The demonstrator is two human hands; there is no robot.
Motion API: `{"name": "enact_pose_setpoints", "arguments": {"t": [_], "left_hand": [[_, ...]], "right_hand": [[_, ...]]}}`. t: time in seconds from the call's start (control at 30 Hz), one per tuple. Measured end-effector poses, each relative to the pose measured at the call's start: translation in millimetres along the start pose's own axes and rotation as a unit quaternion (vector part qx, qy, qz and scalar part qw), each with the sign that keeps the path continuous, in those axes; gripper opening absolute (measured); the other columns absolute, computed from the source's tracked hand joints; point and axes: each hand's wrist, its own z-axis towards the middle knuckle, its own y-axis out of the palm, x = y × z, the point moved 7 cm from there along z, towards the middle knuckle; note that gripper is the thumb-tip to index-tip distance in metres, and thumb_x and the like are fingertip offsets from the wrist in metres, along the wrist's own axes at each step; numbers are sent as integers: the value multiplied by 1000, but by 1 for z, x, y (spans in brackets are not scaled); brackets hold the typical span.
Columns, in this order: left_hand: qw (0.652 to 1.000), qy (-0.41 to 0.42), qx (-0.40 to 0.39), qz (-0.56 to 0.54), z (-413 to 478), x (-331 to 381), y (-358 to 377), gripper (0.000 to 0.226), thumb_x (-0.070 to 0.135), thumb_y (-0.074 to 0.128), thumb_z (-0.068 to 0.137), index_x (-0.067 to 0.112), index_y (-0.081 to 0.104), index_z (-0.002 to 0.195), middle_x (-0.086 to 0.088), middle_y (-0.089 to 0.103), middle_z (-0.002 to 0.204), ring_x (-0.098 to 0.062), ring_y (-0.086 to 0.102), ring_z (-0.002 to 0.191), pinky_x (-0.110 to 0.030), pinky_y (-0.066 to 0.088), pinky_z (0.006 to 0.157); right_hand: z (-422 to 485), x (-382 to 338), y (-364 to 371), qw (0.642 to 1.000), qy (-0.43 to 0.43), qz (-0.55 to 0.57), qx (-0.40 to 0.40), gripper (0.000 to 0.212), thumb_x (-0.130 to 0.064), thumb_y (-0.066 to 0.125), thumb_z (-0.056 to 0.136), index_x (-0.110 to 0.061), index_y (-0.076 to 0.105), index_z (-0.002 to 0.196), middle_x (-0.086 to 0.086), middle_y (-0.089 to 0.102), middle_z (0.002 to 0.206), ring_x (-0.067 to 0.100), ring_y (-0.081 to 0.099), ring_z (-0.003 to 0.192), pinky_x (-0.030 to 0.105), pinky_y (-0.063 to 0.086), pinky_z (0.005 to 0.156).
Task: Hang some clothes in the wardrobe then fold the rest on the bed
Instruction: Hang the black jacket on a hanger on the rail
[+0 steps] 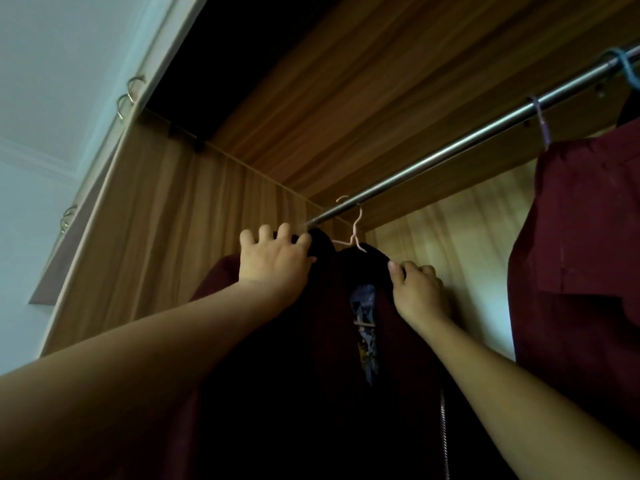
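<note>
Reaching up into the wardrobe (pixel 138 220), I steady a dark zip-front jacket (pixel 311 375) that hangs from a pink hanger (pixel 355 233) hooked over the steel rail (pixel 450 147). My right hand (pixel 417 289) pinches the jacket's right shoulder between thumb and curled fingers. My left hand (pixel 273 261) lies spread over the left shoulder, and I cannot tell whether its fingers hook behind the cloth. The jacket looks soft, thick and fairly heavy, likely to slip off so thin a hanger, so I judge the shoulders beside the collar the place to hold. Counted: one rail, three hangers, pink, purple hanger (pixel 541 116) and blue hanger (pixel 627 67), and one maroon shirt (pixel 571 254) well apart to the right
</note>
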Motion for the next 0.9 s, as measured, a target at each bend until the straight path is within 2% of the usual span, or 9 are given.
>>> {"name": "enact_pose_setpoints", "arguments": {"t": [0.13, 0.2, 0.27, 0.37, 0.43, 0.5, 0.63, 0.77, 0.9], "left_hand": [[998, -5, -2, -61, -31, 4, 17, 65, 67, 20, 98, 43, 5, 156, -13, 5, 165, -39, 2, 151, -62, 7, 118], [998, 17, -16, -62, -46, 15, 21, 76, 77, 21, 91, 44, -2, 156, -14, -13, 166, -40, -21, 150, -65, -9, 117], [996, 36, -36, -72, -53, 26, 22, 81, 78, 31, 89, 44, 0, 156, -15, -18, 165, -44, -29, 147, -69, -14, 114], [982, 43, -52, -178, -45, 36, 19, 67, 32, 56, 92, 45, 28, 151, -16, -10, 166, -50, -32, 143, -73, -17, 111], [960, 24, -49, -274, -34, 33, 18, 68, 2, 55, 85, 43, 48, 140, -13, -2, 167, -47, -32, 144, -68, -24, 110], [940, 4, -38, -340, -25, 31, 18, 69, -8, 53, 81, 41, 57, 130, -10, 6, 167, -42, -30, 146, -61, -28, 110], [911, -9, -32, -411, -14, 40, 13, 67, -10, 50, 80, 40, 62, 124, -6, 18, 166, -37, -26, 149, -58, -30, 110], [916, 35, -68, -393, -29, 46, 21, 59, 5, 58, 85, 35, 57, 135, -8, 9, 168, -36, -33, 147, -55, -22, 114], [925, 56, -74, -369, -62, 35, 30, 62, 22, 68, 90, 28, 47, 148, -8, -2, 168, -33, -28, 149, -49, -5, 122]], "right_hand": [[-43, 12, 13, 999, -2, -33, -25, 75, -75, 45, 90, -25, 46, 146, 14, 40, 145, 39, 41, 133, 47, 43, 106], [-50, 30, 17, 999, 32, -19, -33, 68, -58, 60, 91, -25, 42, 147, 16, 41, 142, 40, 48, 127, 45, 48, 99], [-44, 36, 17, 997, 61, 29, -39, 55, -33, 61, 94, -21, 44, 146, 18, 52, 135, 41, 57, 116, 42, 50, 91], [-33, 28, 8, 985, 89, 146, -12, 39, -12, 51, 96, -20, 56, 134, 13, 65, 124, 34, 62, 102, 34, 50, 82], [-30, 19, 4, 975, 101, 199, -1, 30, -7, 48, 95, -22, 61, 118, 10, 68, 111, 29, 60, 89, 29, 43, 72], [-27, 3, 1, 970, 93, 224, -13, 28, -5, 46, 92, -22, 62, 107, 6, 68, 102, 25, 60, 85, 27, 41, 63], [-26, -26, -3, 967, 55, 246, -44, 24, -6, 46, 91, -24, 59, 95, 1, 64, 84, 20, 59, 71, 26, 39, 50], [-46, -21, -7, 982, 14, 168, -84, 39, -13, 51, 97, -27, 53, 133, 2, 61, 98, 15, 59, 71, 27, 42, 54], [-78, -13, -15, 998, -27, 42, -49, 45, -12, 47, 101, -14, 38, 145, 20, 65, 110, 37, 65, 92, 33, 42, 67]]}}
